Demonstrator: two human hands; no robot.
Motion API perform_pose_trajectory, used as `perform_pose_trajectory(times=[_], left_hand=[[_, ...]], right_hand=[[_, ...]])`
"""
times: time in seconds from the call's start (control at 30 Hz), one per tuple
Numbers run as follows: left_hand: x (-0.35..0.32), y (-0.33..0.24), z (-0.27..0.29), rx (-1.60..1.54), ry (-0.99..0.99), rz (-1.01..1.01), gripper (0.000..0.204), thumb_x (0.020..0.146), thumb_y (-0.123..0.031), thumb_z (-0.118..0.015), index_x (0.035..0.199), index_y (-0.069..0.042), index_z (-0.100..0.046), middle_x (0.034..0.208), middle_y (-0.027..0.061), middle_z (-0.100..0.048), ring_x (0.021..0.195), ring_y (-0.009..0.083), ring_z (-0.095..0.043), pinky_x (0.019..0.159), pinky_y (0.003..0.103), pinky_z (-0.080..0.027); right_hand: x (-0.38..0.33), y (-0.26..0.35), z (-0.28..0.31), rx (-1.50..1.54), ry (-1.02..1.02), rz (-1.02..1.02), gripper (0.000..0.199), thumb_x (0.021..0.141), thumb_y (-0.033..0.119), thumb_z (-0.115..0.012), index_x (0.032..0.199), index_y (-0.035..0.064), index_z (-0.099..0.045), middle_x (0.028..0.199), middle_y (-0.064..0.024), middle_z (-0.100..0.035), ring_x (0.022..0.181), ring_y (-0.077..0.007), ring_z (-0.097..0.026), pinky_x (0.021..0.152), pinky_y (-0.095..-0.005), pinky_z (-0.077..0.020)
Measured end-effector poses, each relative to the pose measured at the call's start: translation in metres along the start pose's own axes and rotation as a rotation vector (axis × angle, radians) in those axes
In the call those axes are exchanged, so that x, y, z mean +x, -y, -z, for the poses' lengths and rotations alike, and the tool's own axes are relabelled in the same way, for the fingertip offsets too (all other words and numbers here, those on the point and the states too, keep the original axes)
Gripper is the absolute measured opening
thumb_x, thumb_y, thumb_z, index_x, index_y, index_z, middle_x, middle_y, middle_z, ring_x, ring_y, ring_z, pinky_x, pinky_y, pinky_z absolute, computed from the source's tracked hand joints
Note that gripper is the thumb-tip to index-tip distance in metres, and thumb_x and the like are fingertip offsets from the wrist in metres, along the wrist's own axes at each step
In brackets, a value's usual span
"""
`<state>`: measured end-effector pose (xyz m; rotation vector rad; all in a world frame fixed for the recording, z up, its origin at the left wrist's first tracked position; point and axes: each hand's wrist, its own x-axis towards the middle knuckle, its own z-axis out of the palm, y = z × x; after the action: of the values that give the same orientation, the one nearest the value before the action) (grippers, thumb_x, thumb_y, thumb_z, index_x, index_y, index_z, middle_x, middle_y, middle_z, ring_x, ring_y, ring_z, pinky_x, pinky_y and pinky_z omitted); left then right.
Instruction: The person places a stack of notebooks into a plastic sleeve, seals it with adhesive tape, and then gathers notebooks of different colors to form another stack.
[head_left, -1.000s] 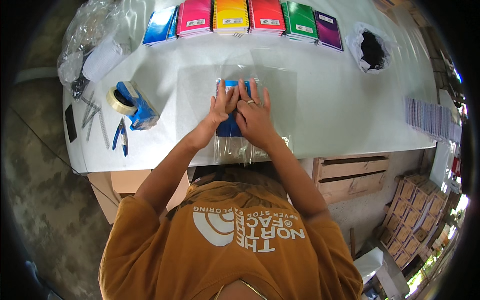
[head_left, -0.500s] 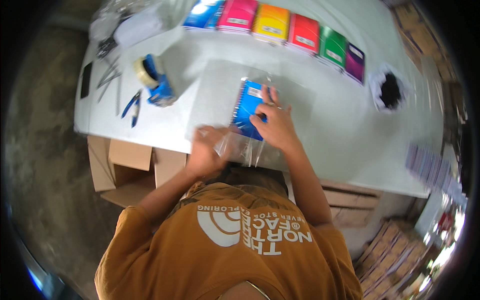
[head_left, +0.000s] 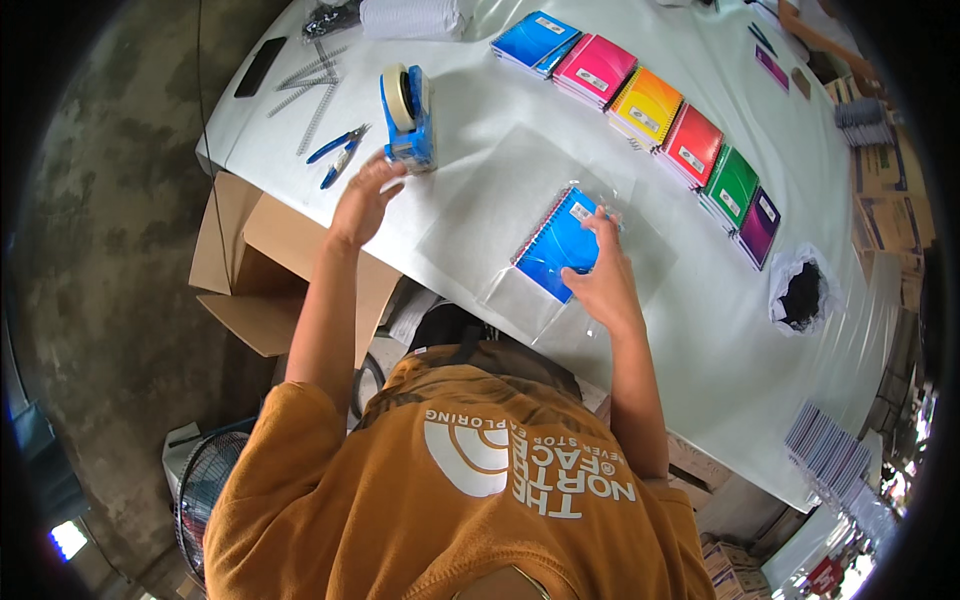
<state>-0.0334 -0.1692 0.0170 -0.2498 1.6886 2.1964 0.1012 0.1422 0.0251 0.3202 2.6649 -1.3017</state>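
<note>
A blue spiral notebook (head_left: 556, 246) lies tilted on a sheet of clear plastic film (head_left: 480, 215) near the table's front edge. My right hand (head_left: 606, 280) rests on its right side, thumb and fingers spread apart on the film-covered book. Film sticks out around the book's edges. Off to the left, my left hand (head_left: 366, 200) is raised at the front end of a blue tape dispenser (head_left: 422, 120) with a roll of tape in it. Its fingers reach toward the dispenser, with nothing visible in them. Whether they touch it I cannot tell.
Stacked notebooks (head_left: 643, 107) in several colours run diagonally across the far right. Blue-handled pliers (head_left: 338, 155), loose wire spirals (head_left: 318, 95) and a black phone (head_left: 260, 67) lie left. A white bag with dark contents (head_left: 803, 296) stands right. An open cardboard box (head_left: 270, 260) sits below the table's left edge.
My left hand has left the film by the notebook and moved up and left to the tape dispenser. My right hand stays on the notebook. The whole view has turned and shifted.
</note>
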Motion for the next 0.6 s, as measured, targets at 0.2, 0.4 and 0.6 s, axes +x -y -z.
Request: perform_pose_trajectory(times=[0.2, 0.4, 0.6], left_hand=[[-0.001, -0.004, -0.001, 0.735, -0.605, -0.273, 0.018, 0.086, -0.015, -0.061, 0.09, 0.001, -0.069, 0.072, 0.0073, -0.066, 0.055, 0.0101, -0.056, 0.051, 0.023, -0.044], [-0.024, -0.006, -0.184, 1.143, 0.639, 0.16, 0.034, 0.084, -0.033, -0.06, 0.081, -0.001, -0.07, 0.072, 0.0114, -0.067, 0.062, 0.0132, -0.064, 0.049, 0.026, -0.047], [0.0, -0.025, -0.187, 2.161, 0.87, 0.125, 0.058, 0.065, -0.06, -0.071, 0.084, -0.006, -0.068, 0.085, 0.0138, -0.068, 0.08, 0.0258, -0.066, 0.067, 0.038, -0.051]], right_hand=[[0.0, 0.005, 0.006, -0.089, -0.015, 0.038, 0.075, 0.064, 0.02, -0.074, 0.13, 0.0132, -0.04, 0.147, -0.01, -0.028, 0.138, -0.0285, -0.021, 0.1, -0.0632, -0.0252], [0.001, 0.001, 0.011, -0.074, 0.007, 0.031, 0.08, 0.059, 0.025, -0.079, 0.13, 0.013, -0.042, 0.143, -0.006, -0.036, 0.133, -0.0222, -0.033, 0.1, -0.053, -0.0338], [0.007, 0.009, 0.025, -0.198, 0.098, -0.007, 0.092, 0.055, 0.03, -0.083, 0.133, 0.0117, -0.037, 0.142, -0.0083, -0.036, 0.131, -0.0286, -0.035, 0.104, -0.0534, -0.0277]])
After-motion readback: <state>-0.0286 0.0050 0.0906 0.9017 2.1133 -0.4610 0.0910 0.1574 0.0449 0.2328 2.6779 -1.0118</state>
